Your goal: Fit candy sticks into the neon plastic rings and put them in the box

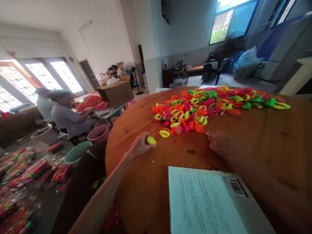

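My left hand is closed around a yellow toy watch, a plastic band held just above the round wooden table. My right hand is over the table, blurred, its fingers pinched together. A tiny pale thing shows at its fingertips, too small to name. Beyond both hands lies a heap of toy watches in orange, pink, green and yellow. One loose yellow watch sits at the heap's near edge, close to my left hand.
A white box with printed text and a barcode stands at the table's near side. To the left, two people sit at another table with a cardboard box. Tubs and bagged colourful goods are on the floor.
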Available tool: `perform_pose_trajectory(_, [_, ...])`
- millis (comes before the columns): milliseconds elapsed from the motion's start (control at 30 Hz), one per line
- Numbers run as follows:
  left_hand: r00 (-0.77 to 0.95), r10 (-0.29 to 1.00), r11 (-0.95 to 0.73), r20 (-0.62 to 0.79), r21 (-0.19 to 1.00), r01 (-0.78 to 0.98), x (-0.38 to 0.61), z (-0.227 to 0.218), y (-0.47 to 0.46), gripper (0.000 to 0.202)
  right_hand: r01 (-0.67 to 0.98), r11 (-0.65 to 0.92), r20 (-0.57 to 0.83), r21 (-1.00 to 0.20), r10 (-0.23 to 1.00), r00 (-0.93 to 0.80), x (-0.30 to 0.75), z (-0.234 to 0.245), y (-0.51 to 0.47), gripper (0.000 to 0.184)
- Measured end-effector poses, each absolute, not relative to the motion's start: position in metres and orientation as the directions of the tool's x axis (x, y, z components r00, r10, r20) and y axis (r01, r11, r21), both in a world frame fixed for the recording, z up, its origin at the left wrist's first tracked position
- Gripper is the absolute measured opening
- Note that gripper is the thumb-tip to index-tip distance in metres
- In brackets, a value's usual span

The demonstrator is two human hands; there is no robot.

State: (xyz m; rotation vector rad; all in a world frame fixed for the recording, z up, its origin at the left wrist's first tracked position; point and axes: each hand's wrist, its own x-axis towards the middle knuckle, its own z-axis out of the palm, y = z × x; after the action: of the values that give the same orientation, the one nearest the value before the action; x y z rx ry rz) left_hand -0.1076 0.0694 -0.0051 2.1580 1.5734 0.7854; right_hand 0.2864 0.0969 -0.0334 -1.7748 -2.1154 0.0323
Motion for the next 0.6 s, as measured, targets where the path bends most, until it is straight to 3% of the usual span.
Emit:
perform_pose_trajectory(133, [0.183,0.955,-0.295,0.232,0.745,0.598,-0.101,-0.010,0.050,0.054,0.900,0.315,0.295,-0.302,0.928,-0.226,0.256,-0.019,0.064,0.034])
perform_pose_trajectory(233, [0.237,0.925,-0.380,0.298,0.762,0.525,-0.073,-0.010,0.039,0.054,0.759,0.492,0.365,-0.427,0.861,-0.353,0.225,-0.007,0.012,0.038])
perform_pose_trajectory(300, [0.282,0.905,-0.421,0.319,0.770,0.480,-0.050,-0.011,0.033,0.048,0.731,0.518,0.339,-0.445,0.853,-0.397,0.211,-0.003,-0.025,0.038])
perform_pose_trajectory(400, [0.378,0.878,-0.451,0.295,0.775,0.442,-0.023,-0.012,0.019,0.043,0.812,0.482,0.289,-0.329,0.870,-0.399,0.201,-0.002,-0.067,0.033])
perform_pose_trajectory(600, [0.569,0.762,-0.608,0.310,0.646,0.462,-0.011,-0.012,-0.008,0.045,0.882,0.443,0.334,-0.163,0.866,-0.373,0.197,-0.006,-0.088,0.025])
